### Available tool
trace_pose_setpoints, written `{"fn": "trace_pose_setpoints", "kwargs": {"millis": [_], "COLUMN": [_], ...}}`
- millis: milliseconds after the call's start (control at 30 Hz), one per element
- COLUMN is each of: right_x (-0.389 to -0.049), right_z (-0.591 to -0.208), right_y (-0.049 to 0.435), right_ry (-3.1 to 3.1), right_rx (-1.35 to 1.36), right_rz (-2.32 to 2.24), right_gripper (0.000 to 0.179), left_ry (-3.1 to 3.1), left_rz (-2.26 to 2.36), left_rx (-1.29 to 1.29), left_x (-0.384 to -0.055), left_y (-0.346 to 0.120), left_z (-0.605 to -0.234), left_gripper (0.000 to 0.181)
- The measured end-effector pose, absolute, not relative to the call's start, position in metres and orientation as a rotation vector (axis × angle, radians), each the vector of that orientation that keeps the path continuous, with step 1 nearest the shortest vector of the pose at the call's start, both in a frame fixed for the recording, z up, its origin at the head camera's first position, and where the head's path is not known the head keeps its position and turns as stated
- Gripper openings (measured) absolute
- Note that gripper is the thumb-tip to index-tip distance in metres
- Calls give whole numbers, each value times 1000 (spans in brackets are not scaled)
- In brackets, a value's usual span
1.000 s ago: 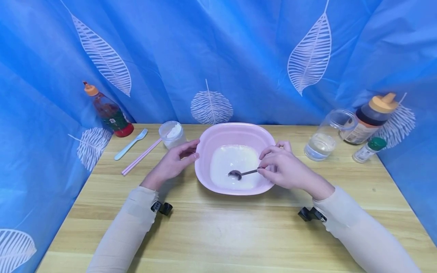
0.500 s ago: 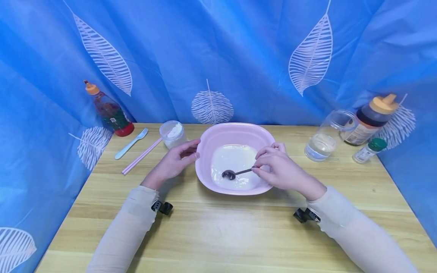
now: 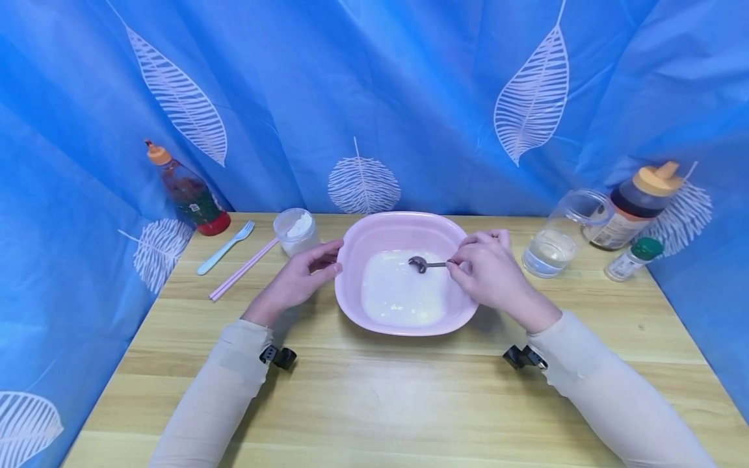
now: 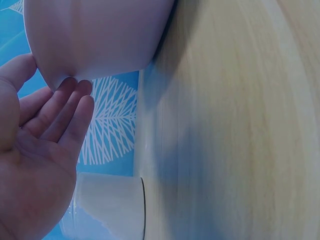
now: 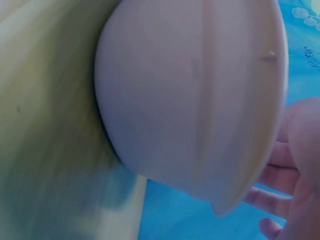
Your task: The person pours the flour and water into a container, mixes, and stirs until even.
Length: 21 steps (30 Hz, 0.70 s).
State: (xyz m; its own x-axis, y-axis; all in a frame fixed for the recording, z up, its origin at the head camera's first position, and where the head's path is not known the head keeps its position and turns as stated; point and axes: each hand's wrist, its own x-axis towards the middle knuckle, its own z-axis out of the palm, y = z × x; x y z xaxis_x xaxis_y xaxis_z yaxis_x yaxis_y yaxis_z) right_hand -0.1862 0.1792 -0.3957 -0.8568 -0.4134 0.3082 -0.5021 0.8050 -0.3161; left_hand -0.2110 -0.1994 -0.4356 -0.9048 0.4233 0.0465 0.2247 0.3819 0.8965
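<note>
A pink plastic basin (image 3: 404, 224) stands on the table with white liquid (image 3: 389, 286) in its bottom. My left hand (image 3: 301, 274) touches the basin's left rim; in the left wrist view its fingers lie nearly straight at the rim, the thumb tip on the edge. Over the basin's right side, my right hand (image 3: 488, 273) pinches the handle end of a small dark metal spoon (image 3: 419, 264), its bowl toward the far side of the liquid. In the right wrist view, the basin wall (image 5: 165, 100) hides the spoon and part of the right hand (image 5: 300, 175).
At the left are a red sauce bottle (image 3: 196, 201), a light blue fork (image 3: 225, 248), pink chopsticks (image 3: 242, 270) and a jar of white powder (image 3: 297, 233). A clear cup (image 3: 550, 244), a dark sauce bottle (image 3: 634, 205) and a green-capped shaker (image 3: 633, 259) stand right.
The spoon first went left and nearer in the liquid, then swung right and to the far side, carried by my right hand. My left hand and the basin have stayed put.
</note>
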Motion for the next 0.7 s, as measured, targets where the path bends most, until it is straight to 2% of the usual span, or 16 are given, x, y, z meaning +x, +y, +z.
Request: {"fn": "trace_pose_setpoints", "kwargs": {"millis": [333,700], "right_x": [-187,-194], "right_z": [-397,-402], "right_y": [178,156], "right_ry": [-2706,-2759], "right_rx": [702,880], "right_rz": [458,705], "right_gripper": [10,8], "left_ry": [2444,2452], "left_rz": [1539,1534], "left_rx": [580,583], "left_x": [-213,-212], "left_y": [-199,-200], "left_z": [-438,-437], "left_gripper": [57,57]}}
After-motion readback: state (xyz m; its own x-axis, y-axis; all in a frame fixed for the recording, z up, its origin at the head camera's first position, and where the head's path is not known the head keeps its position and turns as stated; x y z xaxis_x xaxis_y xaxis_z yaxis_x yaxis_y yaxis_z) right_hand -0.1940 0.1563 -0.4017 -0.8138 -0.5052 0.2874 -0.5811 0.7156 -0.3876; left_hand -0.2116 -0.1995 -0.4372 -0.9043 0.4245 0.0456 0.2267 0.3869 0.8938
